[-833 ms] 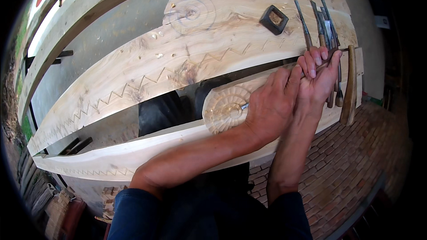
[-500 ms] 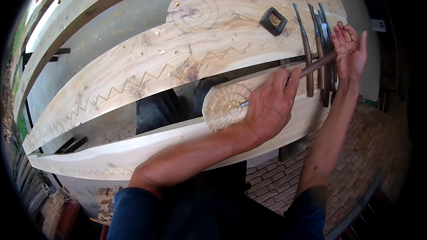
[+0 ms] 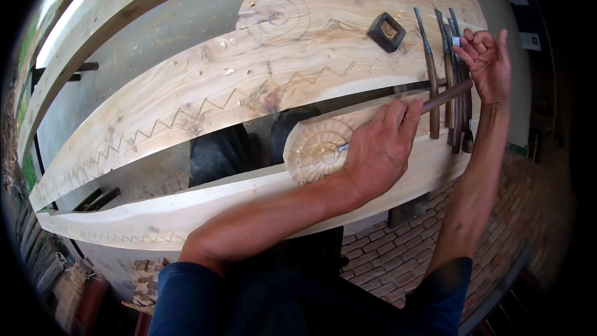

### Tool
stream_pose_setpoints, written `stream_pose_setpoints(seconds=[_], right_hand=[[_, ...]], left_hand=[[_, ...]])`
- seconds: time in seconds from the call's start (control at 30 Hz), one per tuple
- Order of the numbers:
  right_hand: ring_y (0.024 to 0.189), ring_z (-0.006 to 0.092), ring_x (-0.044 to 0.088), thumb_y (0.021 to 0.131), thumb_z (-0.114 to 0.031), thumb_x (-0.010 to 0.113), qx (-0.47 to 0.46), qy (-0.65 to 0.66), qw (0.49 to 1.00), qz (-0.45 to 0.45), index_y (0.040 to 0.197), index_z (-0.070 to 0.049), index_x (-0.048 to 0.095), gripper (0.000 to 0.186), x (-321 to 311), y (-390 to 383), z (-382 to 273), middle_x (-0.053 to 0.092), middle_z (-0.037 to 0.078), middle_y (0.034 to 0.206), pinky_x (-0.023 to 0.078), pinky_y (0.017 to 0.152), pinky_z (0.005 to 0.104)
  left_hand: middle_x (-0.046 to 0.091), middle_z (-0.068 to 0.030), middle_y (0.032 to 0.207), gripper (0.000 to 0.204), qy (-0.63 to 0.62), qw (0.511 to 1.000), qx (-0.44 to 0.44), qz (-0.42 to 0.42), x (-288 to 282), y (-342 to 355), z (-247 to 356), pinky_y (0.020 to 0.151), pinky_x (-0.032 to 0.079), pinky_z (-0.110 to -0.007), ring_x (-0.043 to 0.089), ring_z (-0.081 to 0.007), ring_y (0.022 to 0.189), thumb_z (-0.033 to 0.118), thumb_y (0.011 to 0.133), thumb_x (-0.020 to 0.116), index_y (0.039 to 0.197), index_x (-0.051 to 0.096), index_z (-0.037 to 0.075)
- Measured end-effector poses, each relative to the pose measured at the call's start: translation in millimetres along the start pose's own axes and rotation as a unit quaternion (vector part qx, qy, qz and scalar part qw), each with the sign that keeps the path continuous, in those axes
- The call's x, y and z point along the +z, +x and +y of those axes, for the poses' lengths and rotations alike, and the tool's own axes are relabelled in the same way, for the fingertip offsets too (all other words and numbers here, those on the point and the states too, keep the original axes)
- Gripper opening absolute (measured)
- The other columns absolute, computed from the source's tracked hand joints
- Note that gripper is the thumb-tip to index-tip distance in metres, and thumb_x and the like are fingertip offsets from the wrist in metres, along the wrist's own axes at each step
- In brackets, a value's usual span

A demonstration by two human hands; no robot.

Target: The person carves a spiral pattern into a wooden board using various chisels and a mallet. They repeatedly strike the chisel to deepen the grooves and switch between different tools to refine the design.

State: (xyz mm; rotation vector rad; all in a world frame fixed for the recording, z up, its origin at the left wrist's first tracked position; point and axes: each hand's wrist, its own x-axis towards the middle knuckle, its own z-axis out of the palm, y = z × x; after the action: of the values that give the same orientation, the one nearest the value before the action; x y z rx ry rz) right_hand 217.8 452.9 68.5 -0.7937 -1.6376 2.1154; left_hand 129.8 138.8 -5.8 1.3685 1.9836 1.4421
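Note:
My left hand is closed round a gouge with a long dark wooden handle, its steel end at the carved spiral rosette on the nearer pale board. My right hand is raised beside the handle’s far end, palm up, fingers loosely curled and apart, with nothing visible held. Several other chisels and gouges lie side by side under and around that handle, across the boards. A dark square block with a wood-coloured centre lies left of their blades.
A curved upper board bears a pencilled circle and an incised zigzag, with scattered chips. Curved beams stand at the upper left. Dark-clad legs or shapes show in the gap between boards. Wood offcuts lie lower left, above brick paving.
My right hand has let go of the handle and moved up and to the right, its fingers loosened. My left hand stays on the gouge at the rosette.

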Motion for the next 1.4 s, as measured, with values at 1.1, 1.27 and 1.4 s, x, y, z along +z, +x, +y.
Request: stream_pose_setpoints(seconds=[1.1, 1.27, 1.4], right_hand=[[0.095, 0.0234, 0.078, 0.116, -0.064, 0.037, 0.061, -0.094, 0.994, -0.009, 0.089, -0.003, 0.069, 0.074, 33.4, 2.9, 6.8, 0.076, 0.016, 0.099, 0.067, 0.094, 0.0412], [0.099, 0.0244, 0.078, 0.115, -0.066, 0.038, 0.089, -0.096, 0.99, -0.057, 0.09, -0.003, 0.069, 0.074, 58.6, -7.3, 24.3, 0.076, 0.017, 0.098, 0.066, 0.097, 0.0437], [0.1, 0.0246, 0.078, 0.115, -0.066, 0.038, 0.079, -0.14, 0.986, -0.051, 0.091, -0.002, 0.069, 0.074, 54.5, -5.2, 14.6, 0.077, 0.016, 0.098, 0.065, 0.098, 0.0431]], left_hand=[[0.059, -0.0128, 0.108, 0.068, -0.004, 1.0, 0.0, 0.004, 0.5, -0.1, -2.2, 0.063, 0.056, -0.044, 0.067, -0.0312, 0.093, -0.006, 0.085, 0.069, 0.152, 0.057, 0.0], [0.06, -0.0129, 0.107, 0.066, 0.007, 1.0, -0.008, -0.009, -3.0, -2.1, -2.1, 0.063, 0.057, -0.044, 0.067, -0.0312, 0.091, -0.006, 0.086, 0.068, 0.151, 0.057, 0.0], [0.06, -0.0126, 0.107, 0.067, -0.002, 1.0, 0.0, 0.007, -4.0, -2.4, -1.7, 0.063, 0.057, -0.043, 0.067, -0.0308, 0.09, -0.006, 0.085, 0.068, 0.151, 0.058, 0.0]])
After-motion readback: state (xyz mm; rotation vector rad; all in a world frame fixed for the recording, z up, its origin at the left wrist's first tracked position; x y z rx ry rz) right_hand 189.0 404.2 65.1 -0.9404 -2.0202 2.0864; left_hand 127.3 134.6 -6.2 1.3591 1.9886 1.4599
